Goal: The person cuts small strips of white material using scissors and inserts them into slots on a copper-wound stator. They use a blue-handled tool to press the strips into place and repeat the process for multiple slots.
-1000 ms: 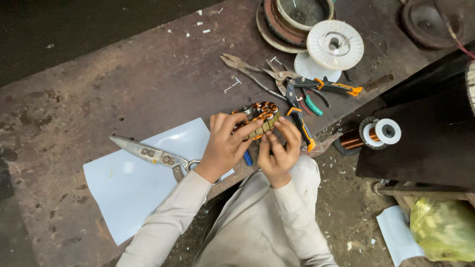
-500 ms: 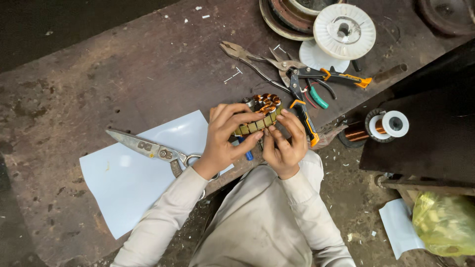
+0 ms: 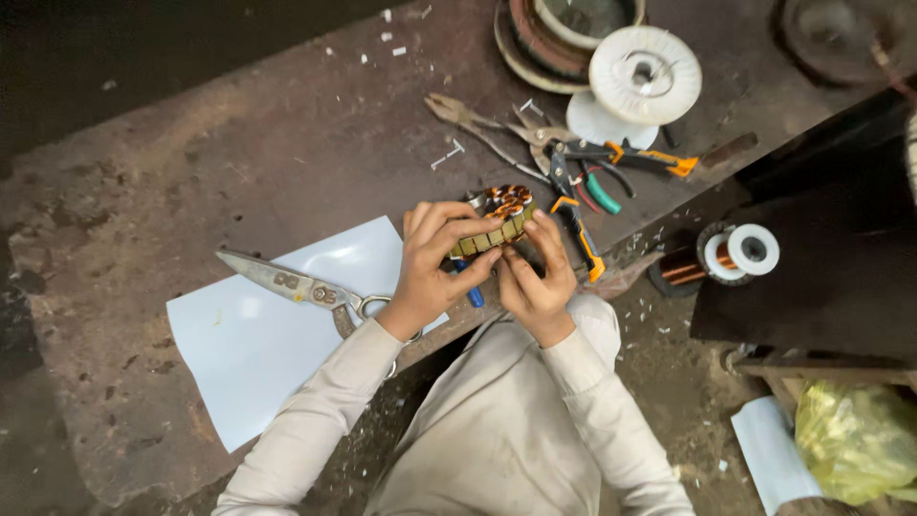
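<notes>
A white sheet [image 3: 287,334] lies at the left of the worn bench [image 3: 191,191], with large shears [image 3: 296,284] resting across it. The left hand [image 3: 430,268] is closed around a small wound stator [image 3: 497,218], copper coils uppermost, held just above the bench edge. The right hand [image 3: 540,277] is pinched narrow against its rim. A steady grip by the laminations is advised, so the windings are not strained. Pliers [image 3: 592,167] and a white spool [image 3: 645,75] lie further right.
</notes>
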A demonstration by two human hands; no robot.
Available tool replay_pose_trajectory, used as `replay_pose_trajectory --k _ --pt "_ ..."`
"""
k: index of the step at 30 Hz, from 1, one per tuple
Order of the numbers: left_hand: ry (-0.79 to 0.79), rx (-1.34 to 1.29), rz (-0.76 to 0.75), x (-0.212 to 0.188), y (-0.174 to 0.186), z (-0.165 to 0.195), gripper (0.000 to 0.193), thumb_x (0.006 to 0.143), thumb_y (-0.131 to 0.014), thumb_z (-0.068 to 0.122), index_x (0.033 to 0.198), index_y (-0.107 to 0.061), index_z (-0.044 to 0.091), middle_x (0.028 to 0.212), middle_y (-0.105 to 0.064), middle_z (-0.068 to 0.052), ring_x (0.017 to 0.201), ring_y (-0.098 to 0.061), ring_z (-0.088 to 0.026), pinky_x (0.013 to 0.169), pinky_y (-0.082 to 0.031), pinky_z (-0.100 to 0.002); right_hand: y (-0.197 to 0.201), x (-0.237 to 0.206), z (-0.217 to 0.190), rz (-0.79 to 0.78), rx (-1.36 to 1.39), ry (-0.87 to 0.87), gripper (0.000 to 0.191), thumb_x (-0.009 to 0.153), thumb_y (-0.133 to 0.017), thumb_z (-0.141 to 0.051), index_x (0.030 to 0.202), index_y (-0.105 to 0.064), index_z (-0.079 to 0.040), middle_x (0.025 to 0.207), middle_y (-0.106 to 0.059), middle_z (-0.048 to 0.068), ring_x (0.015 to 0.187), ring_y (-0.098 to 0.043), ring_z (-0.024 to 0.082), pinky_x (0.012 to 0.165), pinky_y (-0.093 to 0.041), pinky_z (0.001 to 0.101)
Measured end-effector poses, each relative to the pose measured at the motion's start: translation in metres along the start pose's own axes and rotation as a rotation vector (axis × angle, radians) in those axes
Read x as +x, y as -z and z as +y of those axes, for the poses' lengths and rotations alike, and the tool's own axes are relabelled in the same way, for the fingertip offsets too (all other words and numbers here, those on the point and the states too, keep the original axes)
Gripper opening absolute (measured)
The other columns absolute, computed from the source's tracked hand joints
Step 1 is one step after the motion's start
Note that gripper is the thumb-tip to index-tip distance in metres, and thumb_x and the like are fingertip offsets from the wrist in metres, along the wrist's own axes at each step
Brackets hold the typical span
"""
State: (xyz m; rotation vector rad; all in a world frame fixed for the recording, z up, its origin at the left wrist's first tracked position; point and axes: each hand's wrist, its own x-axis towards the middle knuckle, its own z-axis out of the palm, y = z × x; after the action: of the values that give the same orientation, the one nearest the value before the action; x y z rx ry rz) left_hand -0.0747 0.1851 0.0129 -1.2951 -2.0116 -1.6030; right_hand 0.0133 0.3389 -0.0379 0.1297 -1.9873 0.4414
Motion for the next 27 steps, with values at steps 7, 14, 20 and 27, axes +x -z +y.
replay_pose_trajectory --k 7,14,20,27 --pt "-0.032 -0.016 -0.038 0.002 0.005 -0.006 0.04 0.089 -0.081 0.024 0.126 -0.071 0.015 0.12 -0.067 -0.006 0.113 -0.06 -0.023 0.1 -0.04 -0.037 0.038 0.0 -0.038 -0.038 0.006 -0.218 0.021 0.081 -0.074 0.011 0.101 -0.072 0.006 0.134 -0.06 0.026 0.127 -0.061 0.043 0.106 -0.051 0.0458" --pt "0.144 -0.34 -0.089 0.021 0.031 -0.013 0.036 0.103 -0.066 0.028 0.134 -0.065 0.01 0.132 -0.065 -0.011 0.123 -0.063 -0.025 0.103 -0.05 -0.036 0.035 -0.002 -0.128 -0.318 0.291 -0.393 0.019 0.088 -0.073 -0.001 0.106 -0.071 0.003 0.123 -0.066 0.019 0.116 -0.066 0.033 0.098 -0.053 0.0398" --pt "0.235 0.119 0.1 -0.038 0.097 0.012 0.028 0.106 -0.063 0.024 0.127 -0.067 0.006 0.126 -0.068 -0.012 0.122 -0.064 -0.029 0.105 -0.05 -0.038 0.002 0.015 -0.141 -0.589 0.242 -0.114 0.04 0.085 -0.075 -0.01 0.12 -0.062 0.005 0.112 -0.064 0.022 0.107 -0.059 0.041 0.092 -0.048 0.0474" --pt "0.237 0.664 -0.079 -0.125 0.143 0.022 0.058 0.087 -0.074 0.04 0.129 -0.065 0.002 0.135 -0.063 -0.019 0.13 -0.053 -0.038 0.107 -0.033 -0.055 -0.023 0.034 -0.121 -0.857 0.123 -0.062 0.037 0.075 -0.079 -0.015 0.105 -0.063 0.0 0.095 -0.065 0.019 0.088 -0.062 0.04 0.076 -0.05 0.05"
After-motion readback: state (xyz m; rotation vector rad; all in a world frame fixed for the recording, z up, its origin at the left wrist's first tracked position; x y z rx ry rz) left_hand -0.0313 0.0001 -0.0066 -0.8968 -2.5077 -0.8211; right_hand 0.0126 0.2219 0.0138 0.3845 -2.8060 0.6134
